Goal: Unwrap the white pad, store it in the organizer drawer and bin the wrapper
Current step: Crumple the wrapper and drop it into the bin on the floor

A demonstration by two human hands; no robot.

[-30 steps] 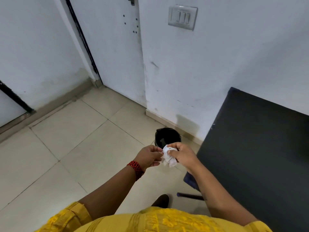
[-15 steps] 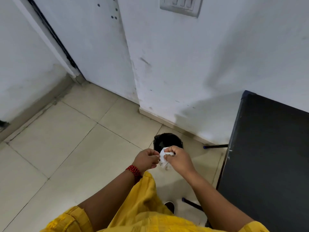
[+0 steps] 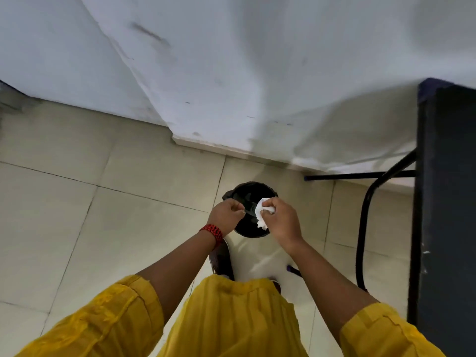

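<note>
A crumpled white wrapper (image 3: 262, 212) is pinched in my right hand (image 3: 281, 219), directly above the open mouth of a small round black bin (image 3: 251, 229) on the tiled floor. My left hand (image 3: 226, 214), with a red bead bracelet at the wrist, hovers just left of the wrapper with its fingers curled in and nothing seen in them. A gap separates it from the wrapper. Neither the white pad nor the organizer drawer is in view.
A dark table (image 3: 448, 202) with black tube legs (image 3: 365, 228) stands close on the right. A white wall (image 3: 231, 73) with a skirting edge runs just behind the bin. Pale floor tiles (image 3: 103, 215) spread to the left. My dark shoe (image 3: 221, 261) is near the bin.
The view has tilted down and closed in on the bin. Both hands moved over its mouth. My left hand has come off the wrapper, which now stays in my right hand alone.
</note>
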